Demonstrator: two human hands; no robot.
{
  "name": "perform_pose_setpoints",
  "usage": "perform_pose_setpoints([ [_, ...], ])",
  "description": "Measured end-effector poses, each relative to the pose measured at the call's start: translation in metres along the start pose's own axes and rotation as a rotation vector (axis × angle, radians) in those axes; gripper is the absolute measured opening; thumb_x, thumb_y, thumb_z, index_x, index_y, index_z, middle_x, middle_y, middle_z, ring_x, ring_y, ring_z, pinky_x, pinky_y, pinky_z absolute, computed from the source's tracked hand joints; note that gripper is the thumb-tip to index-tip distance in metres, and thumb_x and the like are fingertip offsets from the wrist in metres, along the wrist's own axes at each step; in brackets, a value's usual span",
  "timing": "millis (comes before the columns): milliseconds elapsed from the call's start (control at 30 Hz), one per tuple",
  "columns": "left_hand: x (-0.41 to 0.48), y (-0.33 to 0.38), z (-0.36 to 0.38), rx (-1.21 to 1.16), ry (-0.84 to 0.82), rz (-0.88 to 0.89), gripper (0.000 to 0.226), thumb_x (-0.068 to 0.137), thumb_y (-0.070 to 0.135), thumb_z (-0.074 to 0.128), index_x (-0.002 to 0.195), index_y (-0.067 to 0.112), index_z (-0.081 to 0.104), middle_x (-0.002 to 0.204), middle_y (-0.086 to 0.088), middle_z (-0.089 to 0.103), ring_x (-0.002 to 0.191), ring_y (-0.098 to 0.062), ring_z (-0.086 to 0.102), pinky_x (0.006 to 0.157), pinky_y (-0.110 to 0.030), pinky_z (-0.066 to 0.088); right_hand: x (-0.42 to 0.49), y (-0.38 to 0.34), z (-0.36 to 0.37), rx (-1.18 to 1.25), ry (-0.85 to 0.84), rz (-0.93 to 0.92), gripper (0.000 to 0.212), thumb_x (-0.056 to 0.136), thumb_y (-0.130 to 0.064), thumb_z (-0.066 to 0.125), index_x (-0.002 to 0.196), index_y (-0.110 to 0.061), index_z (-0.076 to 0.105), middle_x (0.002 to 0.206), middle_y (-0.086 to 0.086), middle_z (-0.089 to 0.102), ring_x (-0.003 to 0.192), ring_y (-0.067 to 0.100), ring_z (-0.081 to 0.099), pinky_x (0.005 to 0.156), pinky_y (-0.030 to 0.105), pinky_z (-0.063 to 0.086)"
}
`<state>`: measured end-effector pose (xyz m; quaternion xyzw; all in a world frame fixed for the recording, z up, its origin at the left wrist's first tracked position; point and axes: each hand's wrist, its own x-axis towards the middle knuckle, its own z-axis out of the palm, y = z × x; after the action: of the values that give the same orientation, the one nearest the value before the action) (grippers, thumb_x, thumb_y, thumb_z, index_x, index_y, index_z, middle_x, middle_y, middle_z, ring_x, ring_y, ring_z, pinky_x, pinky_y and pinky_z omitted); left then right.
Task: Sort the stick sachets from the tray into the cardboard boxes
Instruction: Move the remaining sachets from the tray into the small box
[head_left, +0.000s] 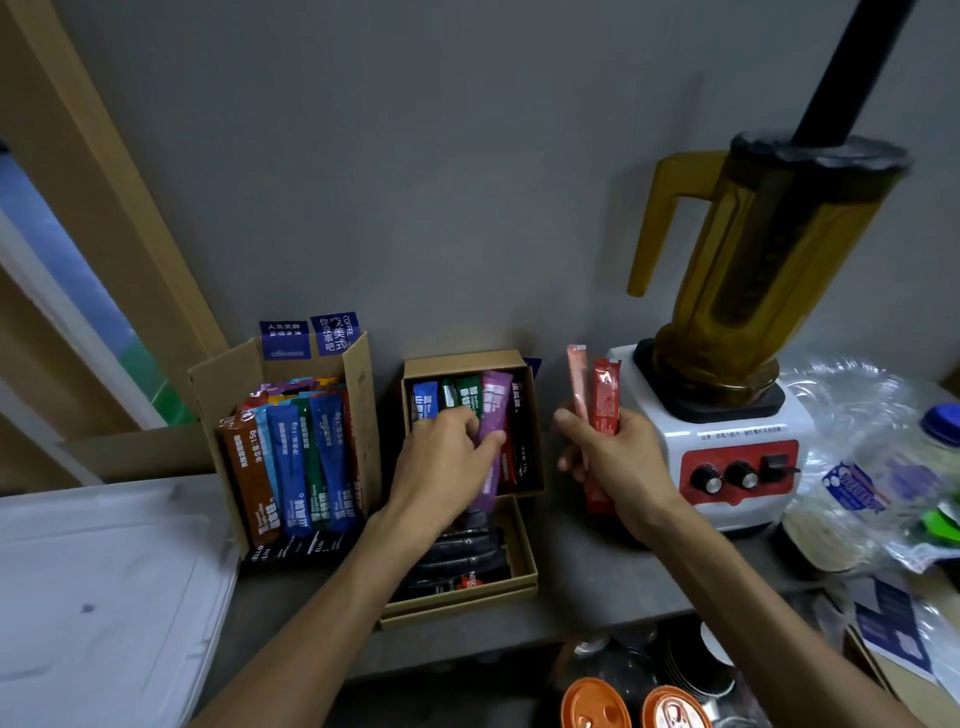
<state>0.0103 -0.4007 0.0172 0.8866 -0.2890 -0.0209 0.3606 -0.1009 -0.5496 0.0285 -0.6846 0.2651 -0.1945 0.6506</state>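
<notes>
Currently left hand (447, 460) pinches a purple sachet (493, 410), lying lengthwise over the small box (467, 359), so it's nearer. Right hand (615, 457) grips two red sachets (605, 392) upright, just right of that box.

- Dim, flat indoor light; the plain grey wall (415, 182) darkens toward 12 o'clock.
- Brightest area: the white plastic tray (104, 571) at 8 o'clock.
- Glare speckles the crinkled clear plastic bag (857, 415) at 3 o'clock.
- Wide-angle bending tilts the amber plastic blender jug (753, 270) at 2 o'clock.
- Slight blur softens the left hand (441, 462) pinching the purple foil stick sachet (493, 410) and the right hand (618, 457) gripping the red foil stick sachet (605, 395).
- Deep shadow at 6 o'clock.
</notes>
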Motion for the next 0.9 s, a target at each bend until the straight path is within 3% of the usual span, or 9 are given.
perform_pose_setpoints([
  [67, 0.011, 0.006, 0.013, -0.051, -0.003, -0.066, 0.026, 0.093, 0.04, 0.065, 0.077, 0.02, 0.059, 0.069, 0.004, 0.066, 0.066, -0.005, 0.065, 0.057, -0.025, 0.052, -0.001, 0.006, 0.002, 0.015, 0.024, 0.008, 0.012, 0.095, -0.02, 0.066, 0.103, -0.013, 0.061, 0.067, 0.007, 0.069, 0.049, 0.01, 0.062, 0.048, 0.02, 0.049],
  [167, 0.024, 0.016, 0.035, -0.037, -0.014, -0.121, 0.029, 0.093, 0.036, 0.067, 0.072, 0.018, 0.059, 0.069, 0.002, 0.064, 0.064, -0.009, 0.063, 0.052, -0.022, 0.045, -0.004, 0.011, 0.002, -0.019, 0.04, -0.024, 0.009, 0.095, -0.021, 0.065, 0.102, -0.019, 0.06, 0.074, 0.009, 0.071, 0.056, 0.012, 0.066, 0.053, 0.021, 0.051],
  [267, 0.029, 0.016, 0.048, -0.035, -0.037, -0.142, 0.019, 0.094, 0.031, 0.066, 0.08, 0.018, 0.064, 0.07, 0.002, 0.066, 0.064, -0.009, 0.066, 0.054, -0.024, 0.053, -0.004, 0.017, 0.001, -0.041, 0.048, -0.032, 0.007, 0.095, -0.021, 0.065, 0.1, -0.021, 0.06, 0.076, 0.009, 0.071, 0.059, 0.013, 0.068, 0.056, 0.023, 0.053],
  [333, 0.027, 0.01, 0.049, -0.044, -0.053, -0.08, 0.007, 0.095, 0.024, 0.065, 0.098, 0.017, 0.064, 0.083, 0.002, 0.069, 0.076, -0.011, 0.069, 0.067, -0.029, 0.06, -0.004, 0.021, 0.001, -0.057, 0.043, -0.028, 0.008, 0.095, -0.022, 0.065, 0.101, -0.02, 0.061, 0.076, 0.009, 0.071, 0.061, 0.014, 0.069, 0.059, 0.025, 0.054],
  [400, 0.021, 0.001, 0.048, 0.047, -0.026, 0.051, 0.025, 0.093, 0.023, 0.067, 0.116, 0.018, 0.058, 0.105, 0.003, 0.066, 0.097, -0.011, 0.065, 0.083, -0.03, 0.058, -0.006, 0.025, 0.0, -0.046, 0.025, -0.026, 0.009, 0.094, -0.023, 0.066, 0.099, -0.017, 0.062, 0.074, 0.009, 0.071, 0.061, 0.016, 0.068, 0.061, 0.027, 0.055],
  [533, 0.015, -0.014, 0.049, 0.421, 0.013, 0.354, 0.059, 0.087, 0.042, 0.07, 0.138, 0.024, 0.049, 0.133, 0.005, 0.049, 0.123, -0.014, 0.043, 0.106, -0.033, 0.035, -0.008, 0.031, -0.002, -0.024, 0.018, -0.007, 0.021, 0.095, -0.028, 0.065, 0.094, -0.007, 0.064, 0.068, 0.007, 0.068, 0.06, 0.019, 0.065, 0.06, 0.029, 0.054],
  [733, 0.008, -0.014, 0.054, 0.479, -0.048, 0.391, 0.044, 0.089, 0.043, 0.066, 0.128, 0.025, 0.057, 0.121, 0.006, 0.049, 0.113, -0.014, 0.041, 0.102, -0.032, 0.034, -0.014, 0.056, -0.004, -0.326, 0.061, 0.038, 0.009, 0.094, -0.02, 0.066, 0.086, -0.015, 0.065, 0.07, 0.006, 0.071, 0.055, 0.013, 0.068, 0.05, 0.023, 0.053],
  [833, 0.007, -0.012, 0.051, 0.406, -0.013, 0.357, 0.03, 0.09, 0.038, 0.066, 0.117, 0.025, 0.062, 0.112, 0.007, 0.05, 0.108, -0.013, 0.043, 0.1, -0.032, 0.035, -0.021, 0.069, -0.006, -0.362, 0.07, 0.064, 0.007, 0.092, -0.022, 0.068, 0.087, -0.02, 0.065, 0.074, 0.006, 0.072, 0.063, 0.017, 0.071, 0.06, 0.034, 0.059],
  [900, 0.004, -0.012, 0.047, 0.333, 0.02, 0.319, 0.022, 0.091, 0.035, 0.066, 0.11, 0.024, 0.064, 0.107, 0.008, 0.052, 0.106, -0.012, 0.045, 0.1, -0.032, 0.036, -0.028, 0.074, -0.011, -0.35, 0.033, 0.087, 0.004, 0.092, -0.02, 0.068, 0.089, -0.021, 0.065, 0.072, 0.005, 0.072, 0.058, 0.013, 0.07, 0.055, 0.028, 0.057],
])
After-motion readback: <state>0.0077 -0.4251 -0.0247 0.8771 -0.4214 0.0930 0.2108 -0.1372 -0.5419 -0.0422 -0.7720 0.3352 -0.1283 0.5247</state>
